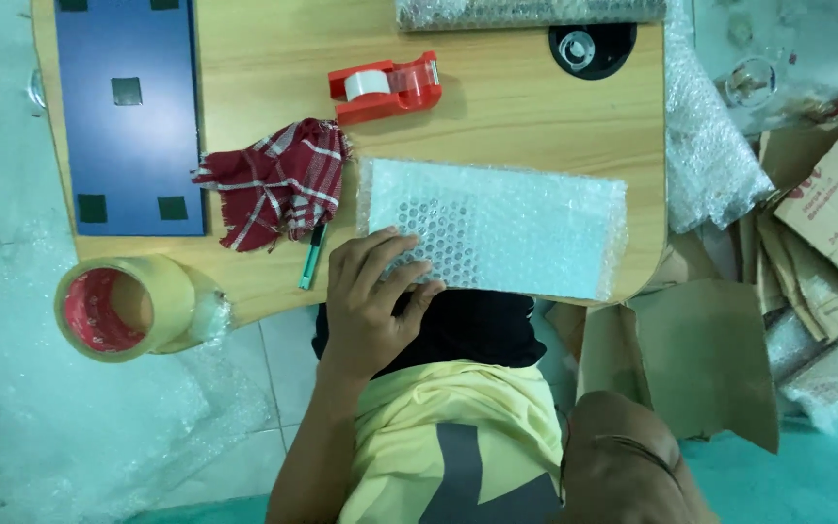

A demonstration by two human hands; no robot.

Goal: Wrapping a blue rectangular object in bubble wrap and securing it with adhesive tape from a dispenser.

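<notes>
Left hand (372, 301) laid flat, fingers spread, on bubble-wrapped parcel (497, 228) at table's (535, 107) near edge. Nothing gripped. Right hand unseen. Checked cloth (278, 180), green pen (313, 255), red tape dispenser (385, 87) noted alongside; tape roll (123, 309) overhanging left edge.

Bubble-wrapped parcel (497, 228) on table (535, 107); cloth (278, 180) left, tape dispenser (385, 87) behind, pen (312, 257) probably beside cloth.

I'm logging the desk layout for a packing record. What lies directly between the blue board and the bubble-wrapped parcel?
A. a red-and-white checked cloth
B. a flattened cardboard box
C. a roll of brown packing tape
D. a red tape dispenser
A: the red-and-white checked cloth lies crumpled on the desk between the blue board and the bubble-wrapped parcel, on which the left hand rests.
</notes>
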